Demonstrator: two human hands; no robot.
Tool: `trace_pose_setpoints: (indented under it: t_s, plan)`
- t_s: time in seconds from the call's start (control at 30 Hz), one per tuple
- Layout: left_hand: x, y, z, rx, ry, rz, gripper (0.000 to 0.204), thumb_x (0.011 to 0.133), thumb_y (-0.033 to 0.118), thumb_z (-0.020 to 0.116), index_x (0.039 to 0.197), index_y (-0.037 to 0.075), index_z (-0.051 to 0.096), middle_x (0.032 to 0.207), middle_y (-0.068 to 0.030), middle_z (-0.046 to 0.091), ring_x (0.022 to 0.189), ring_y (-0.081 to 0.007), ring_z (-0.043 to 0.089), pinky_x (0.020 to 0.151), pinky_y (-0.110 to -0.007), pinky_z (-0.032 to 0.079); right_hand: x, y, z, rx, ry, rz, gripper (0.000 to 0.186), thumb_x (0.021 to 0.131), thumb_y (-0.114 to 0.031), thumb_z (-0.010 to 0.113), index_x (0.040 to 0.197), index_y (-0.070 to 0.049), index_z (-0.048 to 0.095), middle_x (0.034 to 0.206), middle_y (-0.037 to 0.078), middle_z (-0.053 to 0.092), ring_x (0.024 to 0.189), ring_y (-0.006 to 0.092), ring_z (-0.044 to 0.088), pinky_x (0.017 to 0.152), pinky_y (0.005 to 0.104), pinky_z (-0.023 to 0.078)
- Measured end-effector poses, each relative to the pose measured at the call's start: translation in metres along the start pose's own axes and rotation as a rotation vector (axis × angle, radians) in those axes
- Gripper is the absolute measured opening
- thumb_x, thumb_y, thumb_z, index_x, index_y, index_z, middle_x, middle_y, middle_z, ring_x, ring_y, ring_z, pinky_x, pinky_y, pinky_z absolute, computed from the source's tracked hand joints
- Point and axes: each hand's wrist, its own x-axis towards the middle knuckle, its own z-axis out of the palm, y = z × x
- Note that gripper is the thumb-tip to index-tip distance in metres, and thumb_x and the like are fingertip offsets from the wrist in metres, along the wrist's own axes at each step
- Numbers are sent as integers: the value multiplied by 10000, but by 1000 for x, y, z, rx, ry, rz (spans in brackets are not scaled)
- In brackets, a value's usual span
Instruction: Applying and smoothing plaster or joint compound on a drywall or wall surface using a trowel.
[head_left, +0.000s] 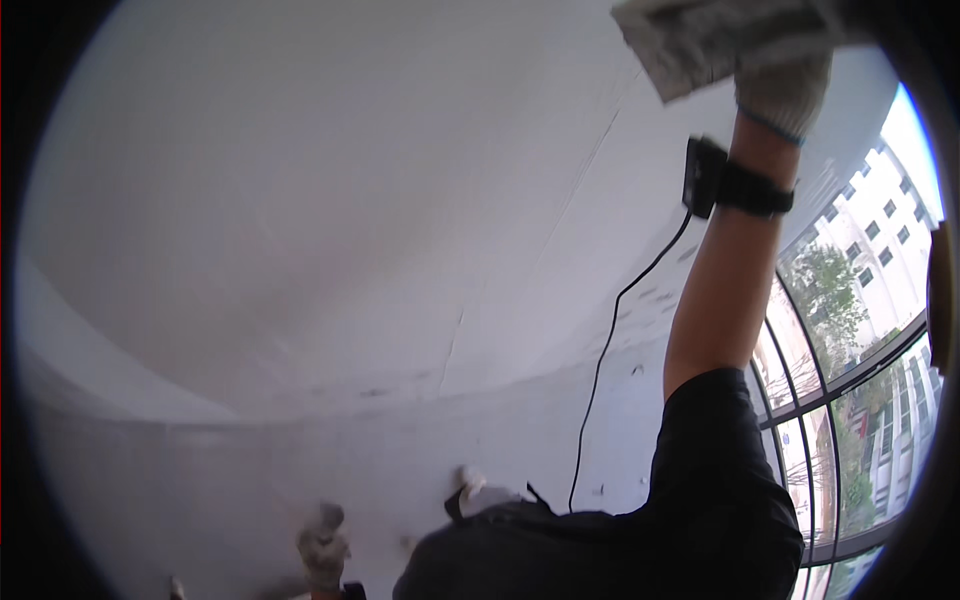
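Observation:
My right hand (785, 98), in a pale knit glove, is raised at the upper right and closed around a plastering trowel (690, 45). The trowel's wide grey blade is smeared with plaster and lies at or close to the white wall (350, 200); whether it touches I cannot tell. Low in the picture, my left hand (322, 558) is gloved too and blurred. Its fingers look closed, with a small greyish, rounded end (328, 516) showing above them; its kind is not clear.
A black device (704, 177) is strapped to my right wrist, its cable (612, 330) hanging along my arm. Tall framed windows (810, 420) stand at the right, with buildings and trees outside. Fine ridges and dark marks show on the wall. A pale blurred shape (478, 490) lies beside my body.

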Motion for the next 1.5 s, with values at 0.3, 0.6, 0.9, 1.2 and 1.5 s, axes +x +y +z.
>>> trace_pose_setpoints:
  t_s: [0.3,0.6,0.9,1.2,1.5]
  plan:
    - [-43,16,-60,122,38,-254,75,778,-16,634,850,3,639,626,-22,567,502,-128,522,481,-291,446,-554,243,59,391,1324,490,390,936,-264,692,1278,-103,595,1218,47,672,1162,231,623,1022,412,501]
    - [-86,-1,-27,271,135,-394,364,909,0,539,1259,-94,577,543,-41,462,449,-106,401,431,-255,337,-861,362,88,547,1651,602,543,902,-313,733,1375,-169,510,1346,22,596,1263,260,547,1078,486,435]
    - [-141,-32,1,347,136,-517,437,850,-38,509,1271,-144,560,510,-21,462,408,-103,400,428,-252,360,-881,402,92,544,1593,462,412,934,-199,713,1270,-107,492,1164,57,626,1114,243,600,1019,461,496]
    - [-103,-161,-119,108,-134,-398,309,865,-17,569,1163,-83,615,543,4,460,439,-87,400,434,-229,352,-677,324,108,67,1434,533,147,962,-152,651,1058,-143,540,956,-5,595,878,172,619,767,386,560]
    - [-40,-173,-219,-38,-97,-171,225,894,-15,637,1106,42,586,673,15,493,492,-75,439,423,-231,382,-216,190,184,-244,1059,114,107,953,-75,587,980,-58,485,888,154,627,719,273,640,663,459,607]
